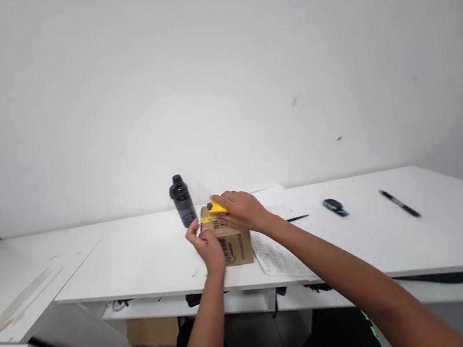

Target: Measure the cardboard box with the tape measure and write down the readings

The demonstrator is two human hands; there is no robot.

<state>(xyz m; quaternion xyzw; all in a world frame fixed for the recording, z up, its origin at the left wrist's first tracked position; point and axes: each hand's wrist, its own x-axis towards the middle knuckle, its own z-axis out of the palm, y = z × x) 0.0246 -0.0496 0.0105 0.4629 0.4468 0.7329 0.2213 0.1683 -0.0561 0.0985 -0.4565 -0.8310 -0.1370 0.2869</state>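
Observation:
A small brown cardboard box [239,248] with dark print stands near the table's front edge. My right hand [244,209] grips a yellow tape measure [218,206] over the top of the box. A short length of its yellow blade [209,219] lies across the box's top toward the left edge. My left hand [208,247] is at the box's left side, with thumb and fingers closed in around the blade's end at that edge. Its exact hold on the blade is too small to see clearly.
A dark bottle [184,204] stands just behind and left of the box. Printed paper [277,254] and a dark pen [298,218] lie to the right. Farther right are a small dark blue object [335,207] and a black marker [400,203]. A shelf [243,300] runs under the tabletop.

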